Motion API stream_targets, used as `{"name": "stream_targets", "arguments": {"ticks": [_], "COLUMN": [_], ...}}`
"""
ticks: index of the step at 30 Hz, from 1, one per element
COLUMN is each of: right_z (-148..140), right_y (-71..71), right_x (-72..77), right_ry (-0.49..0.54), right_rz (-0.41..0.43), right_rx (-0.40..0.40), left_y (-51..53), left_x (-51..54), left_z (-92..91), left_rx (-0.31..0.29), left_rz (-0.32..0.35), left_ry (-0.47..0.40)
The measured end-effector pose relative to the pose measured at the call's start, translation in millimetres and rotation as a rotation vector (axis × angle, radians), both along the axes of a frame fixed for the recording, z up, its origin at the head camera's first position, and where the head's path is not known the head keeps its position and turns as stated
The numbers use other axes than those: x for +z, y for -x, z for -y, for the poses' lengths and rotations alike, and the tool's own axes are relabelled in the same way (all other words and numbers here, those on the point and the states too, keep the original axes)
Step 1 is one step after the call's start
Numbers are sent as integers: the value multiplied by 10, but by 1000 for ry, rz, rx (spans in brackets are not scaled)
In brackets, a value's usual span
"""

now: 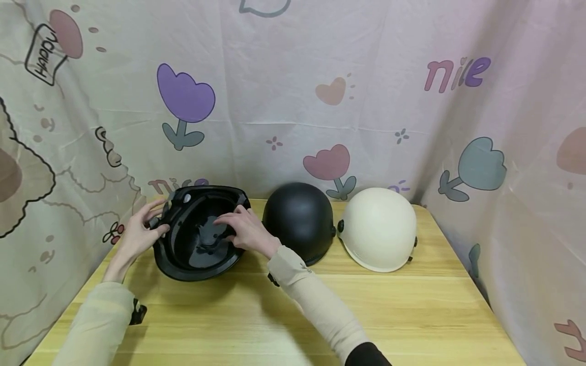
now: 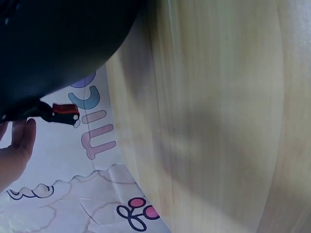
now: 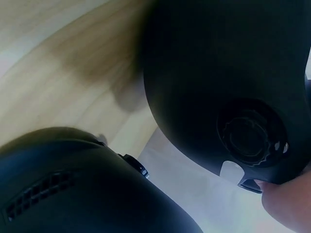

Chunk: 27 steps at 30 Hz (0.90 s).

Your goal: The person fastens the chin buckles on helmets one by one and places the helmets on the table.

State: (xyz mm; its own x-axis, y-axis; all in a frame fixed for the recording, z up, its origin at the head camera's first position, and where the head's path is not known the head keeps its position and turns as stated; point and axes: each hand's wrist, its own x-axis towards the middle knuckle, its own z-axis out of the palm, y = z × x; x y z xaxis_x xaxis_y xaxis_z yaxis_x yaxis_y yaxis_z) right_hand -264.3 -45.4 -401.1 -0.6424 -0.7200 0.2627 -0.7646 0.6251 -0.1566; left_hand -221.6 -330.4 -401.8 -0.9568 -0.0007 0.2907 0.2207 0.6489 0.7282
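Note:
A glossy black visored helmet (image 1: 197, 273) is at the left of the table, its hollow side facing the head camera. My left hand (image 1: 142, 231) grips its left edge, thumb in front. At its right edge is my right hand (image 1: 249, 231), fingers bent over the opening. In the left wrist view, the left hand (image 2: 14, 155) is under the dark shell (image 2: 58, 43), beside a black strap buckle with a red part (image 2: 65, 109). The right wrist view shows part of the right hand (image 3: 289, 201) pinching the rim of the shell (image 3: 194, 107), near a round knob (image 3: 248, 138).
A matte black helmet (image 1: 297, 221) stands upright just right of the held one, and a cream helmet (image 1: 380, 229) stands beside it. They are near the back edge of the wooden table (image 1: 403, 310). Behind hangs a patterned curtain (image 1: 256, 91).

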Motion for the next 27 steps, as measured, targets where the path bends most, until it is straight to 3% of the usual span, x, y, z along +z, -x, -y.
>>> {"name": "stream_targets", "arguments": {"ticks": [10, 17, 21, 27], "right_z": [5, 39, 78, 113], "right_y": [46, 151, 241, 317], "right_x": [87, 141, 142, 116], "right_ry": [39, 45, 57, 14], "right_rz": [61, 234, 359, 479], "right_rx": [98, 257, 353, 360], "left_y": [-16, -48, -84, -93], "left_x": [-32, -44, -33, -64], "left_z": [24, 35, 27, 38], "left_rx": [-16, -33, -47, -90], "left_rz": [-3, -37, -24, 5], "left_ry": [1, -6, -7, -64]}}
